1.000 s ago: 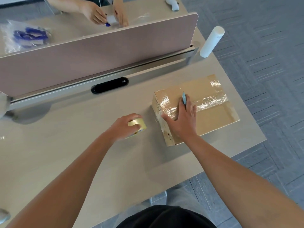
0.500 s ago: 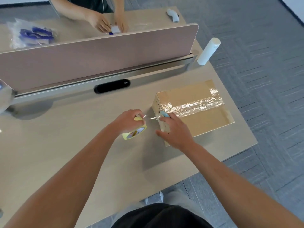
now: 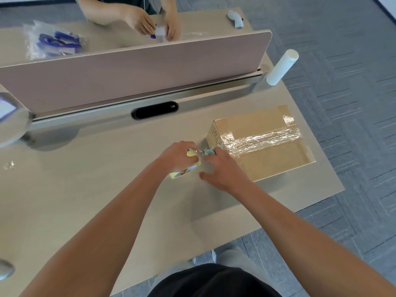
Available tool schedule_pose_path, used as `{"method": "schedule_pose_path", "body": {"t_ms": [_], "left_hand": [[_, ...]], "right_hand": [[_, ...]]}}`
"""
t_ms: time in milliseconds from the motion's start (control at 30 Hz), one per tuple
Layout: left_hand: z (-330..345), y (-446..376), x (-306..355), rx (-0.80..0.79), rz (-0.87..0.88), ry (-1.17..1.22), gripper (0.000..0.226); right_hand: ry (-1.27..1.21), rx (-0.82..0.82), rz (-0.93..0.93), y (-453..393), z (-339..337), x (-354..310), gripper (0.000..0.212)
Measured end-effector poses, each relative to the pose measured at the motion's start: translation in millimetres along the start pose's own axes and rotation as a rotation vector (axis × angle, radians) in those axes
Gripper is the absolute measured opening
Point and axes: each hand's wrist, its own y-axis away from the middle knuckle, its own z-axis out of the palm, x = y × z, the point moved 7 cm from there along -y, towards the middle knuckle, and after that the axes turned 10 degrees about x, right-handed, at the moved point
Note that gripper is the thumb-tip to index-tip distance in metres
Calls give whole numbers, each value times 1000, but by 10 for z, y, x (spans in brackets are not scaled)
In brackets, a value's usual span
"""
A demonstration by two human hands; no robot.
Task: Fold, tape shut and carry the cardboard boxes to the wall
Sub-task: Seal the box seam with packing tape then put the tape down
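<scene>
Though dark print marks the cardboard box's left end, none of it is legible, and the tape roll's core label is too blurred to read; the left hand curls its grip round that yellow roll; the right hand pinches a small blue cutter at the box's left end; the taped box sits on the pale wood bench, near its right edge; a pink divider stands behind; grey carpet tiles cover the floor.
</scene>
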Motion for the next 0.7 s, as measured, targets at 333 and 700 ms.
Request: {"method": "schedule_pose_path", "body": {"t_ms": [333, 700], "left_hand": [[-19, 3, -49, 25, -14, 7, 22], [34, 1, -87, 22, -53, 43, 28]], "right_hand": [[117, -107, 14, 95, -59, 134, 39], [-2, 364, 364, -176, -421, 757, 50]]}}
